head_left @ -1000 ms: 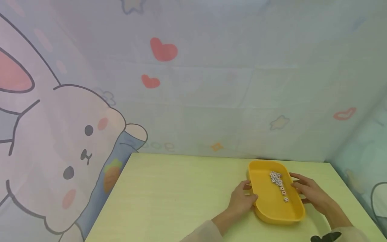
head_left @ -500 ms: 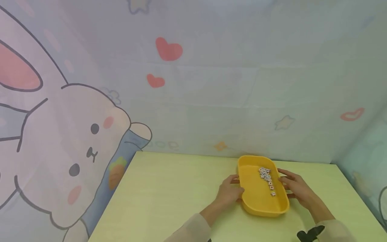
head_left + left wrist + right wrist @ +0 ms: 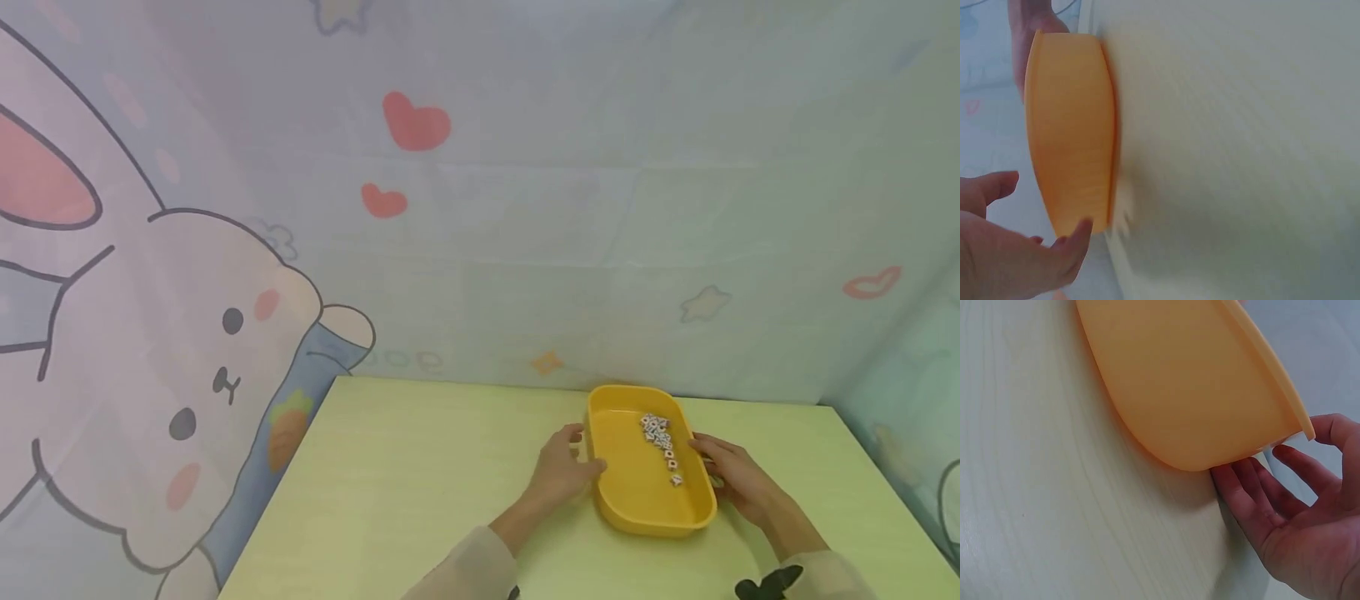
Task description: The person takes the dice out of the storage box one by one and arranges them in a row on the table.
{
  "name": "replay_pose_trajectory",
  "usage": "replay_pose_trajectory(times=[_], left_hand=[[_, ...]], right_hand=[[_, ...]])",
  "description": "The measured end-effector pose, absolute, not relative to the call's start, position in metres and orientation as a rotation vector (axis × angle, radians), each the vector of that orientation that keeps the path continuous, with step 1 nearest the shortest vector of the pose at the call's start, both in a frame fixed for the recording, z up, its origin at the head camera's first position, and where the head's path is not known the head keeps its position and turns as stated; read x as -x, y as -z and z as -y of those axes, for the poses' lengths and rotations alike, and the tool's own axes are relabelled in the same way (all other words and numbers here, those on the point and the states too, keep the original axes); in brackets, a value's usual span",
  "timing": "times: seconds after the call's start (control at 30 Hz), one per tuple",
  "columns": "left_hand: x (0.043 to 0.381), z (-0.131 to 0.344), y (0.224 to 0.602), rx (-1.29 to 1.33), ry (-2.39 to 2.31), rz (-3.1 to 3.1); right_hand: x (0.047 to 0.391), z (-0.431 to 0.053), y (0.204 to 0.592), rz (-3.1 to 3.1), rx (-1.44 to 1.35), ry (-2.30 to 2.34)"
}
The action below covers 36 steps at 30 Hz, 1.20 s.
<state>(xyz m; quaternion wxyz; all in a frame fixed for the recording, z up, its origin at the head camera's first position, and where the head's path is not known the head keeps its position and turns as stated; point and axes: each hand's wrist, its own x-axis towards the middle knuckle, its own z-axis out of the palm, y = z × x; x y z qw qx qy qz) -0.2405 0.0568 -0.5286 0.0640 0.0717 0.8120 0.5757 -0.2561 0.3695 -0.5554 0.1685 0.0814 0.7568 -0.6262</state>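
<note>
A yellow tray (image 3: 630, 467) with rounded corners sits on the table at the right in the head view. Along its right half lie several small white cubes (image 3: 656, 435) with dark and reddish marks. My left hand (image 3: 557, 473) is beside the tray's left wall, its thumb over the rim. In the left wrist view that thumb and the fingers (image 3: 1082, 237) look loosely spread near the tray's outer wall. My right hand (image 3: 738, 479) holds the right side. There, in the right wrist view, fingers (image 3: 1241, 494) touch the outer wall and another digit reaches the rim.
The pale yellow-green table (image 3: 420, 467) stretches left of the tray. A cloth wall (image 3: 525, 250) printed with hearts, stars and a rabbit rises behind the table. At the far right hangs a dark cord (image 3: 943, 500).
Over the first half second the tray shifted left in view, partly as the head view turned. Since then it is nearly still, the left fingers have loosened, and the right fingers have shifted along the wall.
</note>
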Motion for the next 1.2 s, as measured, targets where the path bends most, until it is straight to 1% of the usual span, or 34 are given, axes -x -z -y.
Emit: replay_pose_trajectory(times=[0.1, 0.2, 0.33, 0.43, 0.63, 0.73, 0.9, 1.03, 1.2], left_hand=[[0.242, -0.063, 0.523, -0.321, -1.636, -2.648], [0.244, -0.071, 0.516, -0.484, -1.594, -2.727], [0.249, -0.088, 0.506, -0.699, -1.517, -2.688], [0.253, -0.104, 0.502, -0.770, -1.459, -2.628], [0.263, -0.136, 0.508, -0.783, -1.295, -2.592], [0.266, -0.147, 0.514, -0.740, -1.251, -2.588], [0.267, -0.157, 0.528, -0.610, -1.193, -2.602], [0.264, -0.163, 0.539, -0.601, -1.100, -2.629], [0.263, -0.168, 0.546, -0.576, -1.097, -2.648]], right_hand=[[0.256, -0.370, 0.554, -2.145, -0.227, 1.767], [0.256, -0.370, 0.554, -2.136, -0.211, 1.764], [0.258, -0.371, 0.554, -2.131, -0.206, 1.777], [0.260, -0.372, 0.555, -2.138, -0.191, 1.787], [0.261, -0.373, 0.557, -2.133, -0.178, 1.789], [0.261, -0.372, 0.558, -2.158, -0.171, 1.790], [0.260, -0.370, 0.563, -2.147, -0.185, 1.823], [0.256, -0.371, 0.566, -2.167, -0.212, 1.814], [0.253, -0.371, 0.568, -2.185, -0.201, 1.834]])
